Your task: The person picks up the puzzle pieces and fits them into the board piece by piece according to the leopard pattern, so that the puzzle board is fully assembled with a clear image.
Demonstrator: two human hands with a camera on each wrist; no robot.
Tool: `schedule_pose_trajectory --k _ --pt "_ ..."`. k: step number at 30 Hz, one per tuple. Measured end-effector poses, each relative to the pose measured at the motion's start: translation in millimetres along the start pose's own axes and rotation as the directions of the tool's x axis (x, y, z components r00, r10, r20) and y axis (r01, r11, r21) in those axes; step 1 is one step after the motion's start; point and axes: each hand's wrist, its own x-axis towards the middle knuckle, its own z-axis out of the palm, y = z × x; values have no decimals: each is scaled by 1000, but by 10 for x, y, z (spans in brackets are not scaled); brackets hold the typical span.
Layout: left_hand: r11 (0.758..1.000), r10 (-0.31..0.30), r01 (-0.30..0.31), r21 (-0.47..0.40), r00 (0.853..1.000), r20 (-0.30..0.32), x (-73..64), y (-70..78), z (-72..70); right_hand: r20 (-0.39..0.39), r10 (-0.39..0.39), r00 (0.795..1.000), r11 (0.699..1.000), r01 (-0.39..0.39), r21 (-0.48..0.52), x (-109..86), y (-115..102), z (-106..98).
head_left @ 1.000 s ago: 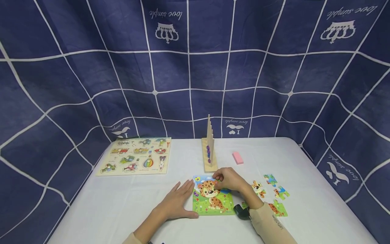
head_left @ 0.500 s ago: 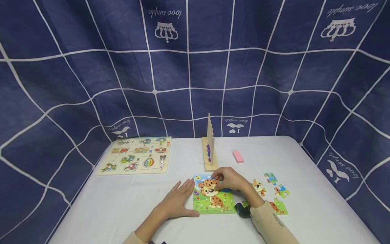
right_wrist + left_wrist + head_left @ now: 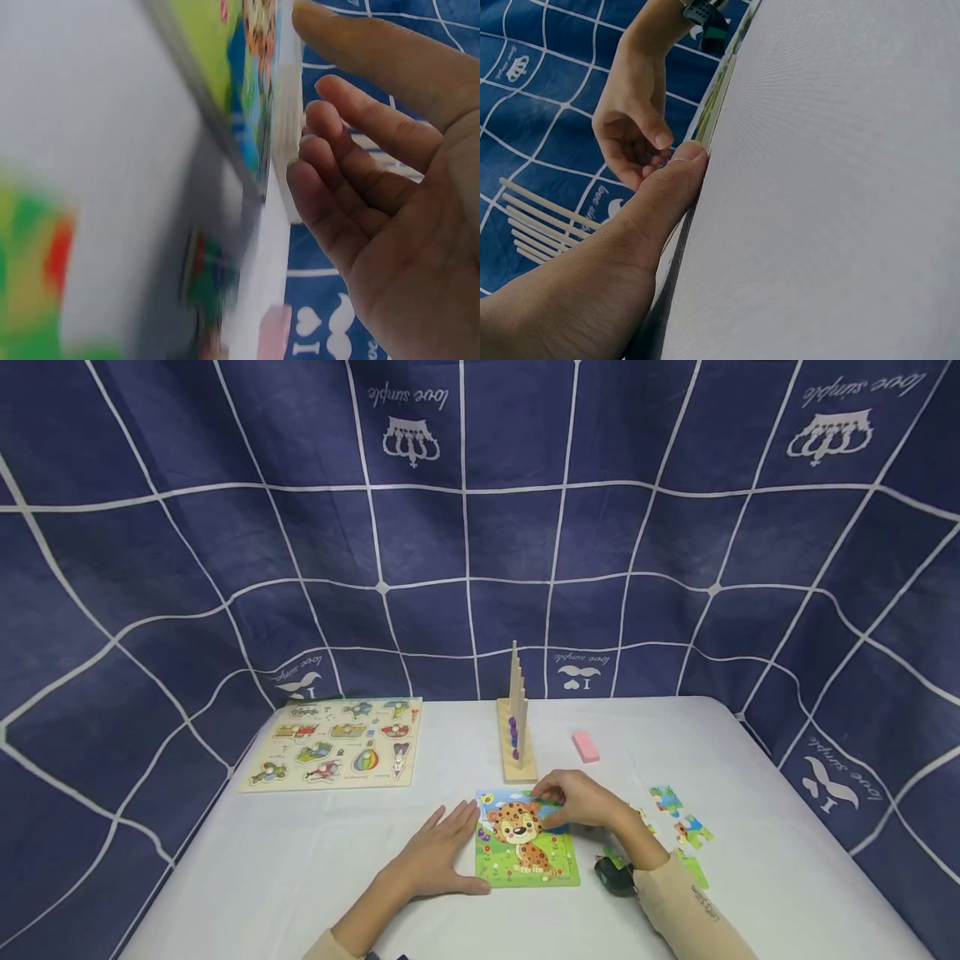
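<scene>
A square jigsaw puzzle [image 3: 525,860] of a spotted leopard cub lies on the white table. My left hand [image 3: 435,860] rests along its left side, fingers spread, thumb at the lower left corner. My right hand [image 3: 583,800] hovers over the puzzle's upper right part. In the right wrist view that hand [image 3: 405,187] has loosely bent fingers, thumb apart from them, and nothing between them. To the right lie several loose puzzle pieces [image 3: 693,832], some partly hidden by the right forearm.
A wooden peg stand [image 3: 517,768] with purple and blue beads stands behind the puzzle. Right of it lies a pink block [image 3: 586,747]. A wooden vehicle puzzle board [image 3: 337,781] is at the back left. Dark blue curtain [image 3: 517,535] surrounds the table.
My right hand has moved right, off the leopard's face, its fingertips parting from the puzzle. The forearm now covers more of the loose pieces. My left hand has stayed put.
</scene>
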Motion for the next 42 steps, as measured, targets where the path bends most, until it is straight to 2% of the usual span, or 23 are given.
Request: schedule_pose_trajectory --k 6,18,26,33,42 --pt "1000 1 -1 5 1000 -1 -7 -8 19 -1 -9 1000 999 9 -35 -148 114 -137" --pt "1000 -3 3 -8 1000 8 -6 -11 22 -49 70 996 995 -73 -67 -490 426 -398" --pt "1000 6 -6 2 1000 -3 -3 -16 23 -101 216 971 976 -216 11 -706 652 -542" --pt "1000 4 -4 -2 1000 0 -14 -18 26 -149 231 961 972 -235 -11 -861 910 -659" --pt "1000 7 -7 -2 1000 -4 0 -26 30 -148 266 952 963 -270 -7 -1011 1044 -833"
